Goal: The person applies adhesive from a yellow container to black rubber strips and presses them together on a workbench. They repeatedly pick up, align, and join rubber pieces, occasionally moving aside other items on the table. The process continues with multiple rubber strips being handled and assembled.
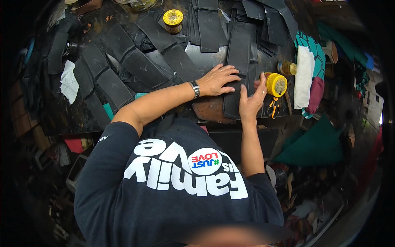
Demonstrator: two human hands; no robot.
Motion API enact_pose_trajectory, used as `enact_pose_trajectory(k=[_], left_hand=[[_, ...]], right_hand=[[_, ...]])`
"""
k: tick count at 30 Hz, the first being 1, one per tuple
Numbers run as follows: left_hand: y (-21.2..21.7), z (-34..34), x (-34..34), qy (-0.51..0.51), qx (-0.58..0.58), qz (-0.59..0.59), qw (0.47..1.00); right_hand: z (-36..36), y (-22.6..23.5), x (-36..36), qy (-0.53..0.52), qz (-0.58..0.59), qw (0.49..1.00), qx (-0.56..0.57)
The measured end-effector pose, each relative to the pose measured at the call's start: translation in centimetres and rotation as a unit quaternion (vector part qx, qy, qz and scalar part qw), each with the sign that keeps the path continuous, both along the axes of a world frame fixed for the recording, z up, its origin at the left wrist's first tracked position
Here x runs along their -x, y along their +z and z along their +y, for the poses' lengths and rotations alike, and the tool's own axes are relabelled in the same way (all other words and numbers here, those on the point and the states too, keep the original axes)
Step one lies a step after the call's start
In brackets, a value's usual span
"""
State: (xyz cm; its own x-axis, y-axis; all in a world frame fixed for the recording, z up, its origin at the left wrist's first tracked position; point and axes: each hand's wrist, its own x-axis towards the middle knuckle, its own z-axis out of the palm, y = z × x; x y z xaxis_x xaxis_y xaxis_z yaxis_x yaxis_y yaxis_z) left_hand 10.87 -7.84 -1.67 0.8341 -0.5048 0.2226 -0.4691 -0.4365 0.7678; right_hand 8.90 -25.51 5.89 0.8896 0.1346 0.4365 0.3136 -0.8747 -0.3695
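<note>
My left hand (217, 81) lies over the dark worktop, its fingers stretched toward a long black strip of flat, matte sheet material (238, 47). Its fingertips reach the strip's left side. My right hand (252, 102) is at the strip's right edge, thumb and fingers apart and pointing up. Whether it touches the strip I cannot tell. Just right of that hand stands a yellow-rimmed jar (276, 85), its top crusted. Orange-handled scissors (273, 108) lie below the jar. Overlapping black pieces (146, 68) with pale marks spread left of my hands.
Another yellow-topped jar (173, 19) stands at the back, and a small jar (287, 68) at the right. Stacked black pieces (210, 29) fill the far side. White cloth (303, 78) and a maroon roll (316, 95) lie along the right edge. A white scrap (69, 82) is at left.
</note>
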Motion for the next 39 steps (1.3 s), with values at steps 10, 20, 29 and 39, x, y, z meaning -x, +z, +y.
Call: enact_pose_trajectory(k=[10, 20, 29, 39], left_hand=[[1.7, 5.5, 3.4, 0.242, 0.228, 0.232, 0.914], [2.2, 9.2, 7.4, 0.285, 0.271, 0.314, 0.864], [8.0, 12.5, 5.4, 0.173, 0.615, 0.356, 0.682], [10.7, 29.3, 10.9, 0.351, 0.567, 0.077, 0.741]], right_hand=[[12.0, -4.6, -13.1, 0.008, 0.243, 0.967, -0.071], [11.4, -10.1, -15.6, 0.037, 0.256, 0.933, -0.249], [14.3, 6.6, -7.4, 0.335, 0.112, 0.890, -0.289], [23.5, 4.9, 3.6, 0.421, 0.423, 0.721, -0.352]])
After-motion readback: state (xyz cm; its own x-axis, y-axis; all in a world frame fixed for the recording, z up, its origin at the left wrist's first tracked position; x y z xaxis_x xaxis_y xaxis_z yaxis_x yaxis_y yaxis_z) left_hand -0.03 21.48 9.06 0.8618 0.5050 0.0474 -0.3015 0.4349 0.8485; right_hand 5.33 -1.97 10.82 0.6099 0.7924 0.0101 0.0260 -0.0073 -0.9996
